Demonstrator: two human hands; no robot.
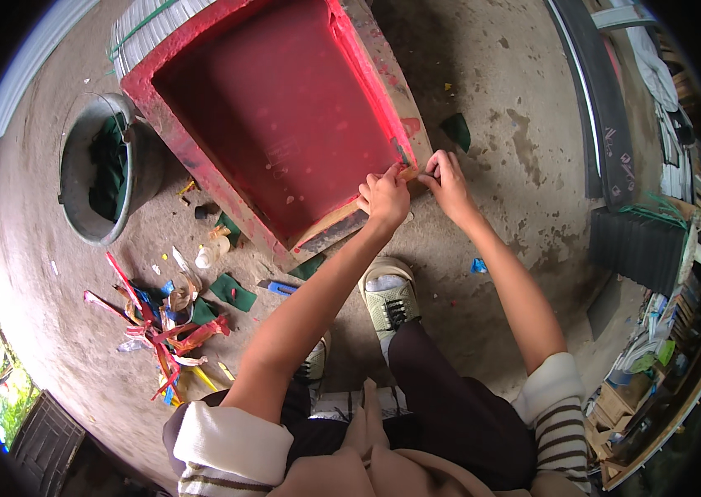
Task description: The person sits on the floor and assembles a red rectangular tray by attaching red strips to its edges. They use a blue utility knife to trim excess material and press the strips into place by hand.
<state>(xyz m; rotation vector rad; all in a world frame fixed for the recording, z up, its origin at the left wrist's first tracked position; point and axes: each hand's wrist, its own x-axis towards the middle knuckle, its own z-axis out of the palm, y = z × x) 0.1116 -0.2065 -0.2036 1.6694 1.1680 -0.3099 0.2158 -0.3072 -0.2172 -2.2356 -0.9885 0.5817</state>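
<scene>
A large wooden screen-printing frame (393, 87) stained red lies in front of me, its red mesh (276, 108) sunk inside the rim. At the frame's near right corner my left hand (385, 199) is closed, its fingertips at a short tan strip of tape (407, 173). My right hand (450, 186) is pinched close beside it, just outside the corner, by the other end of the strip. Whatever lies between the right fingertips is too small to make out.
A grey bucket (71, 199) holding dark green cloth stands left of the frame. Crumpled used tape (164, 335) is heaped on the concrete floor, near a blue utility knife (277, 287) and green scraps (233, 291). Dark stacked panels (636, 247) stand at right.
</scene>
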